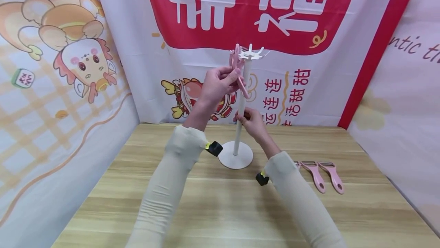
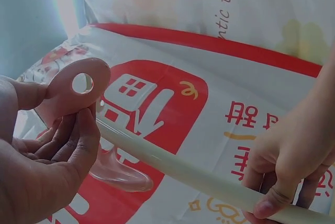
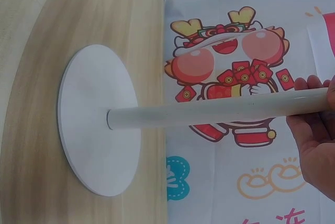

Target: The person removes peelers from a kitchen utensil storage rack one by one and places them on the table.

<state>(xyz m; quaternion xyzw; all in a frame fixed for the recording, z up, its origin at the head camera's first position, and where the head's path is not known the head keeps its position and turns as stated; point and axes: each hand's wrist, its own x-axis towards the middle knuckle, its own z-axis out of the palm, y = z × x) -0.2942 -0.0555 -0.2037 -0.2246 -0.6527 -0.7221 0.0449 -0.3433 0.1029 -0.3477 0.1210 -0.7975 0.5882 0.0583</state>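
A white stand with a slim pole (image 3: 209,110), a round base (image 3: 94,145) and a ring of upturned hooks (image 1: 251,54) stands upright on the table. Near the hooks, my left hand (image 1: 221,84) pinches a pink peeler (image 2: 55,85) between thumb and fingers; its handle end with a hole shows in the left wrist view, while its head is hidden. Another pink handle (image 2: 123,174) shows past the pole, its tip pointing down along it. Lower on the pole, my right hand (image 1: 253,122) grips the shaft with thumb and fingertips.
On the table (image 1: 144,202) to the right lie pink peelers (image 1: 331,177) side by side, one partly covered by the right sleeve (image 1: 295,190). A printed red and white cloth (image 1: 213,61) hangs behind the stand, with patterned cloths at both sides.
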